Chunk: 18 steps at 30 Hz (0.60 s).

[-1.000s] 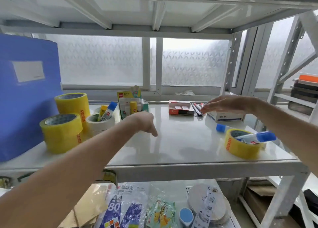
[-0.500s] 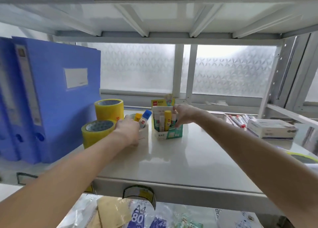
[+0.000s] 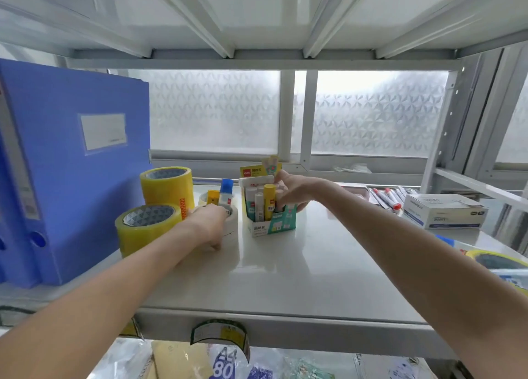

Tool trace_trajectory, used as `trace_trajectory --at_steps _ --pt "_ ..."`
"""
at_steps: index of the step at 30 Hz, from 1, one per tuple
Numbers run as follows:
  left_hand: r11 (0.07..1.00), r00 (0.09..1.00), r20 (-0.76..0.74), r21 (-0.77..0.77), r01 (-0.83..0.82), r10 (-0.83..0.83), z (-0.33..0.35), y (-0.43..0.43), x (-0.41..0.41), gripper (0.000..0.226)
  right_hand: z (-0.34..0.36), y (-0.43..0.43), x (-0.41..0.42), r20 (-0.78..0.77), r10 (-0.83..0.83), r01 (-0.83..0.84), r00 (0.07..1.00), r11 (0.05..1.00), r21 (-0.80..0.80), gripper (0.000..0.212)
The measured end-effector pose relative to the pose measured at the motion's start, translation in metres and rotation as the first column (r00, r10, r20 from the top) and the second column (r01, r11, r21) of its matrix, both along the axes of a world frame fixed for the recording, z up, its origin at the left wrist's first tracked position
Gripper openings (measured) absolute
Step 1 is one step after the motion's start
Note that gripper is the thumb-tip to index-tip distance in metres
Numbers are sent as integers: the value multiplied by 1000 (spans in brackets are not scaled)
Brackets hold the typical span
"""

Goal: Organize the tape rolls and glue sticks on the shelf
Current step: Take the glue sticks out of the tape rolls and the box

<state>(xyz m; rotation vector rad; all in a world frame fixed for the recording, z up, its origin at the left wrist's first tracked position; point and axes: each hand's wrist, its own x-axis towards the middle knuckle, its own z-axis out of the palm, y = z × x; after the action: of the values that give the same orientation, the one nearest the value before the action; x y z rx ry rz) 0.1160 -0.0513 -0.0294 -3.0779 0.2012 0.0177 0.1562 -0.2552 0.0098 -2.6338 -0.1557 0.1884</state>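
From the head view, we see the green-and-white glue stick box [image 3: 270, 215] standing upright mid-shelf [image 3: 285, 278], packed with white and yellow sticks. Just to its left is a white tape roll [image 3: 232, 210], and two yellow tape rolls [image 3: 167, 185] sit beside blue folders [image 3: 74, 164]. The left hand [image 3: 207, 225] grips the white roll. The right hand [image 3: 291, 191] curls among the sticks; we cannot tell if it pinches one. Compared with half a second ago, both hands are in the same places.

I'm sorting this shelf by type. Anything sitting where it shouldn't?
Yes. Two glue sticks stand in the white tape roll, not in the glue box beside it. At the far right, one yellow roll lies apart from the two yellow rolls on the left.
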Motion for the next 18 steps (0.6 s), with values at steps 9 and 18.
trace_trajectory --at_steps 9,18 --pt "986 998 10 -156 56 -55 -8 -30 -5 49 -2 -11 -18 90 -25 29 996 999 -43 47" --pt "957 988 -5 -249 149 -155 -10 -57 -5 52 3 -60 -31 81 -45 52 996 995 -88 62"
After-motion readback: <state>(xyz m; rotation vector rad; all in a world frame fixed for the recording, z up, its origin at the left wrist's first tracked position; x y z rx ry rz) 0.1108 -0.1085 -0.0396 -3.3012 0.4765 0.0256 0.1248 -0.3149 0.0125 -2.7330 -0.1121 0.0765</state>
